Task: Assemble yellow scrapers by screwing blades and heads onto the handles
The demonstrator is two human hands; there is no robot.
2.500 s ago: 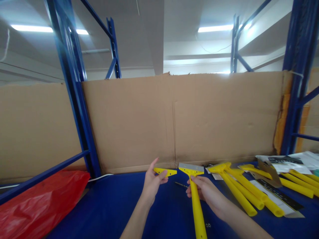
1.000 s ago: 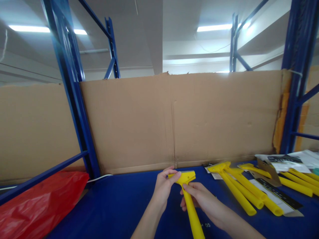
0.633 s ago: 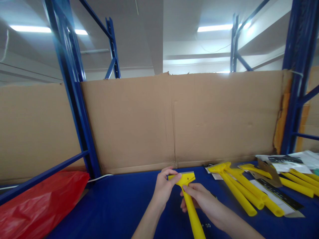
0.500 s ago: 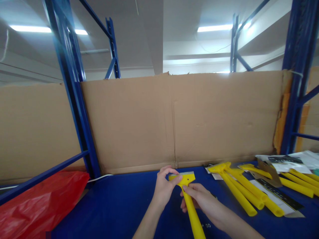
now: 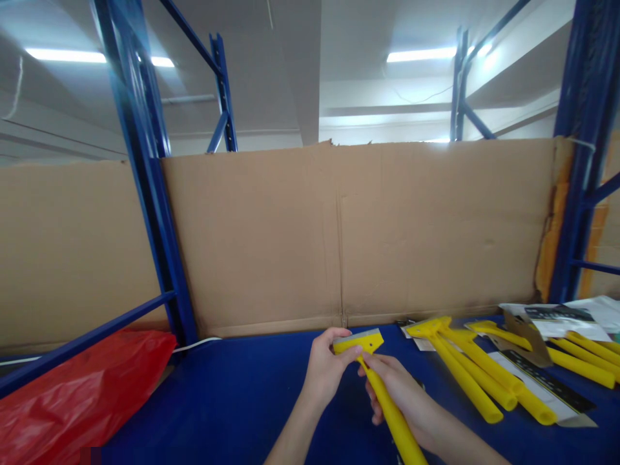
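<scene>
A yellow scraper (image 5: 387, 400) with a wide head and a thin grey blade along its top edge is held above the blue table. My left hand (image 5: 328, 365) pinches the left end of the head, thumb on the near face and fingers behind. Around the neck, just below the head, my right hand (image 5: 394, 387) is closed, its thumb near the handle's top and its fingers curled underneath. The handle slants down to the right, toward the lower edge of the view.
Several yellow scrapers (image 5: 465, 368) lie on the blue tabletop (image 5: 232, 394) at right, beside black-and-white packaging (image 5: 537, 381) and more yellow handles (image 5: 581, 365). A red plastic bag (image 5: 92, 394) lies at left. Cardboard (image 5: 271, 239) stands behind, between blue rack posts (image 5: 169, 258).
The scraper has tilted, its handle end swinging right and its head turning slightly. My left thumb has slid toward the middle of the head. Both hands have shifted slightly right.
</scene>
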